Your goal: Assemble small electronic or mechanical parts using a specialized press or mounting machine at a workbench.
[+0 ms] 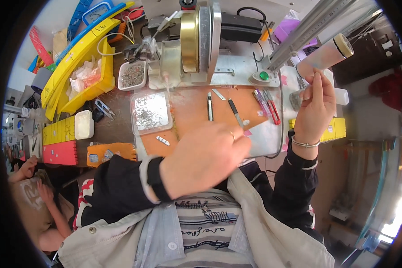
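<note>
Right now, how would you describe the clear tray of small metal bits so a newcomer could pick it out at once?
Start at the big brass-and-steel disc machine at the top of the orange work mat. Just below and left of it lies a clear square plastic tray of fine silvery metal bits. Unlike the smaller white dish of similar bits above it, it is transparent, larger and overlaps the mat's left edge.

The right hand (315,105) is raised at the tabletop's (192,105) right edge, fingers pinching a small thing too tiny to tell, just below a white tube with a dark cap (327,54). The left hand (205,158) hovers, loosely curled, over the orange mat near a clear tray of small metal parts (151,112).
</note>
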`<state>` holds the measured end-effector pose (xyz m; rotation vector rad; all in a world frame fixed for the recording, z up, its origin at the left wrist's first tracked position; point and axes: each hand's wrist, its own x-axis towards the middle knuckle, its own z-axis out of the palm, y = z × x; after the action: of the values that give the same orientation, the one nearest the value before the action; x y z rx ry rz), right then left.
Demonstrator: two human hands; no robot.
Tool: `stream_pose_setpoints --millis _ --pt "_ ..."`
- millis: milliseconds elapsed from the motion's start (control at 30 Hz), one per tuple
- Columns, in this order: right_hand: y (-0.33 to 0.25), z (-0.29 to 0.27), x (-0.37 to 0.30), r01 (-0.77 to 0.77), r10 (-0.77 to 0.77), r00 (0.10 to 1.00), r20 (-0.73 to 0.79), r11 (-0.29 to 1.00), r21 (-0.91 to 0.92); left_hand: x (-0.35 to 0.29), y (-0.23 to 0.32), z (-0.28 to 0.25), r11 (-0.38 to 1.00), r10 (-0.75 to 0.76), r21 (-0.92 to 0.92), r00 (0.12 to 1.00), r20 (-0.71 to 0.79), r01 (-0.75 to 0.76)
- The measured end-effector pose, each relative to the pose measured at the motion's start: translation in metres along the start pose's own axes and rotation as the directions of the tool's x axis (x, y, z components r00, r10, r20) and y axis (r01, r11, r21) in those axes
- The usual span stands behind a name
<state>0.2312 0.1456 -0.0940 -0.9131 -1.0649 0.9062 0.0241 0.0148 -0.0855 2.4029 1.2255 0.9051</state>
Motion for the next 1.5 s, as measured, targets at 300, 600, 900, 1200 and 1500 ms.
stream_pose_setpoints --millis 300,600,900,1200,1500 --pt "-0.002 -0.006 -0.003 -0.01 0.01 1.0 0.007 1.0 -0.015 -0.009 -0.02 0.061 0.902 -0.137 0.429 0.972 0.188 0.045" --pt "0.002 -0.006 -0.006 -0.024 0.024 0.999 0.034 1.0 -0.006 -0.018 -0.021 0.068 0.879 -0.134 0.476 0.976 0.174 0.036" --pt "0.003 -0.001 -0.007 -0.034 0.035 0.998 0.053 0.999 -0.017 -0.022 -0.02 0.06 0.902 -0.102 0.431 0.962 0.253 -0.017" --pt "0.01 -0.003 0.003 -0.016 0.016 0.999 0.037 1.0 0.005 -0.036 -0.013 0.048 0.938 -0.023 0.334 0.942 0.335 -0.096" --pt "0.029 0.014 0.023 -0.036 0.036 0.999 -0.007 0.998 0.055 -0.028 -0.011 0.018 0.978 -0.087 0.207 0.926 0.367 0.009"
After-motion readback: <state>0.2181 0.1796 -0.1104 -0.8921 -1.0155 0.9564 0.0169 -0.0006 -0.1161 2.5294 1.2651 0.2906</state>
